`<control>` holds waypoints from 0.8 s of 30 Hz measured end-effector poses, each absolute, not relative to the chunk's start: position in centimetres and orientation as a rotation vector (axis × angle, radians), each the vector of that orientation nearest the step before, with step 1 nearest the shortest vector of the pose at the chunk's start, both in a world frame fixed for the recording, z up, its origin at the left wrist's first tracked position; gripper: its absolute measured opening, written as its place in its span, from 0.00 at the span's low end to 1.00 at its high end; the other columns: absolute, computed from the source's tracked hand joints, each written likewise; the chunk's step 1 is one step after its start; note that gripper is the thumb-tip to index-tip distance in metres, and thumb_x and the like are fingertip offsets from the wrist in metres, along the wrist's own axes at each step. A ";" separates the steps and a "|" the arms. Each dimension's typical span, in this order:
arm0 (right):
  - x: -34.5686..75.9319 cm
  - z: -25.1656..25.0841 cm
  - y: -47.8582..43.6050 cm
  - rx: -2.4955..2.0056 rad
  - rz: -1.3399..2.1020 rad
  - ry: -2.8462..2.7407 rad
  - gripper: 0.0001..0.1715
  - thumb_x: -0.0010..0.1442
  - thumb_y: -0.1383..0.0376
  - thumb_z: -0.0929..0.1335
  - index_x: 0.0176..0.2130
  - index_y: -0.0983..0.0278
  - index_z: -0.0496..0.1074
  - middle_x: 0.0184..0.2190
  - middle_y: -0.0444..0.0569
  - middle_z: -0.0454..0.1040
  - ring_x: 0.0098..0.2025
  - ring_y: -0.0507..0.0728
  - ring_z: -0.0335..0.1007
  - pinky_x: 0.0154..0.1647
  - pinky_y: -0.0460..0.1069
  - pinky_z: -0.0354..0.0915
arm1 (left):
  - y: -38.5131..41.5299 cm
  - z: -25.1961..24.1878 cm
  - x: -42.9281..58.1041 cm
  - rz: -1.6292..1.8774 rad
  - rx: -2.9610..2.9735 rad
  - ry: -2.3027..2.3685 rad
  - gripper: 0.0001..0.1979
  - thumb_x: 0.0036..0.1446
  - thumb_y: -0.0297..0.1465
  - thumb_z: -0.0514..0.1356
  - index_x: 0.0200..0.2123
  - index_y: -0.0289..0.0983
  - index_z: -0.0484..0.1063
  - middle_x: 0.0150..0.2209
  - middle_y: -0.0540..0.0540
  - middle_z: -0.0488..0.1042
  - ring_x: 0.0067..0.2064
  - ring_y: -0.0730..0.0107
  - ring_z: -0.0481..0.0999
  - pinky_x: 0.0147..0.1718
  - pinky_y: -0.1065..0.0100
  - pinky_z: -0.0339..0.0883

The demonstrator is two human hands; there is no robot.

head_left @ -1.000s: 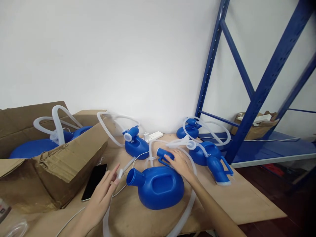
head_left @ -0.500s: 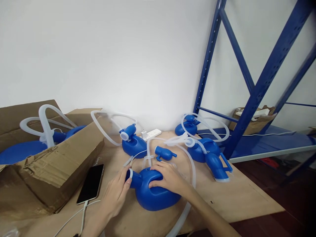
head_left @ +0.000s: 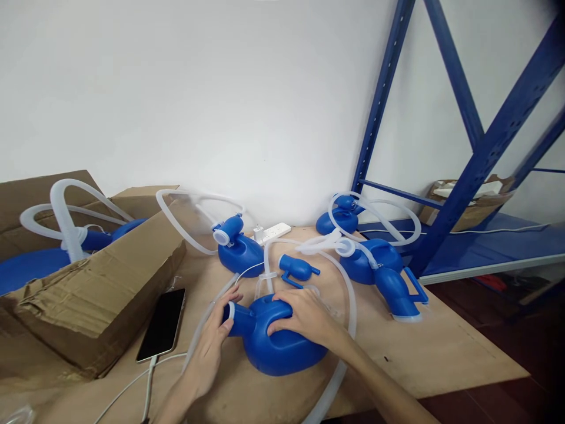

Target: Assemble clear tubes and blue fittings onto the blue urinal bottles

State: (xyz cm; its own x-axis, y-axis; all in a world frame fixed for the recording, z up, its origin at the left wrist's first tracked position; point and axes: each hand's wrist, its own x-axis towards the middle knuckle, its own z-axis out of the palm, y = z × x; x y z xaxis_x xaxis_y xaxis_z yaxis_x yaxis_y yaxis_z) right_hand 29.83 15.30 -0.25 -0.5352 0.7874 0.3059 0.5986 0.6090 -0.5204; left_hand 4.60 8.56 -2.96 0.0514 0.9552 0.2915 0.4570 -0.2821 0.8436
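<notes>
A blue plastic urinal bottle (head_left: pixel 286 356) lies on its side on the wooden table, its short neck with a white rim facing left. My right hand (head_left: pixel 304 315) is closed round its handle part, thumb in the recess and fingers over the top. At the neck's mouth, my left hand (head_left: pixel 210 335) has its thumb on the near side of the white rim and its fingers on the far side. Behind the bottle lies a smaller blue spout piece (head_left: pixel 296 268) with a handle and narrow nozzle. A clear tube (head_left: pixel 352 294) loops round the right side of the bottle.
More blue bottles with tubes stand behind, one left (head_left: pixel 241 254) and one right (head_left: pixel 373 259). A cardboard box (head_left: pixel 132 277) holding others sits at left, beside a phone (head_left: pixel 162 324) on a cable. A power strip (head_left: pixel 276 231) lies by the wall; blue shelving (head_left: pixel 468 253) rises at right.
The view has shifted slightly. My left fingers have opened a little at the neck's rim, and a length of tube now shows beside my left hand. My right hand keeps its hold.
</notes>
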 end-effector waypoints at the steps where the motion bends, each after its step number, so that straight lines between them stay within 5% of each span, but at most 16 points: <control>1: 29.8 -0.3 15.3 -1.098 0.486 -2.321 0.27 0.52 0.42 0.79 0.43 0.57 0.82 0.38 0.46 0.85 0.41 0.65 0.81 0.39 0.51 0.65 | 8.6 -3.0 4.7 1.196 1.748 1.363 0.28 0.71 0.49 0.47 0.67 0.43 0.63 0.71 0.40 0.63 0.70 0.49 0.64 0.68 0.45 0.60; 8: 29.8 -0.3 15.3 -1.118 0.487 -2.287 0.25 0.52 0.45 0.80 0.44 0.57 0.82 0.41 0.47 0.86 0.43 0.67 0.82 0.43 0.53 0.67 | 8.5 -2.5 3.8 1.011 1.952 1.425 0.34 0.71 0.47 0.52 0.74 0.41 0.52 0.74 0.37 0.58 0.73 0.49 0.59 0.71 0.45 0.53; 15: 30.1 -0.7 14.7 -1.018 0.531 -2.099 0.31 0.51 0.48 0.80 0.51 0.56 0.80 0.46 0.50 0.83 0.52 0.67 0.76 0.57 0.60 0.68 | 6.9 -1.6 1.8 0.839 2.324 1.752 0.42 0.70 0.46 0.55 0.77 0.46 0.34 0.75 0.38 0.56 0.72 0.47 0.61 0.66 0.44 0.63; 20: 33.0 -2.0 18.3 -1.157 0.624 -1.784 0.24 0.69 0.51 0.65 0.55 0.59 0.76 0.48 0.53 0.81 0.52 0.62 0.78 0.56 0.57 0.72 | 3.4 -5.3 -2.0 1.144 2.373 1.871 0.34 0.70 0.42 0.54 0.75 0.54 0.47 0.71 0.48 0.64 0.66 0.52 0.72 0.59 0.54 0.74; 24: 36.2 -3.9 21.9 -1.368 0.498 -1.749 0.28 0.58 0.56 0.73 0.56 0.61 0.77 0.59 0.57 0.76 0.64 0.71 0.68 0.68 0.67 0.59 | 1.3 -9.1 -6.7 1.226 2.646 1.691 0.27 0.67 0.41 0.57 0.68 0.59 0.63 0.62 0.52 0.77 0.56 0.59 0.82 0.52 0.64 0.80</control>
State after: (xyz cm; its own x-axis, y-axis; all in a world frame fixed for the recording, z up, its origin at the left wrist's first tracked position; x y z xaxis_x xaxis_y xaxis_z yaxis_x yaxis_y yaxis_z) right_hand 36.17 21.90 -3.91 -0.0524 0.9281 0.3686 0.5946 0.3256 -0.7352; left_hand -6.66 1.25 -9.08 0.2421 0.6943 0.6777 0.8600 -0.4769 0.1814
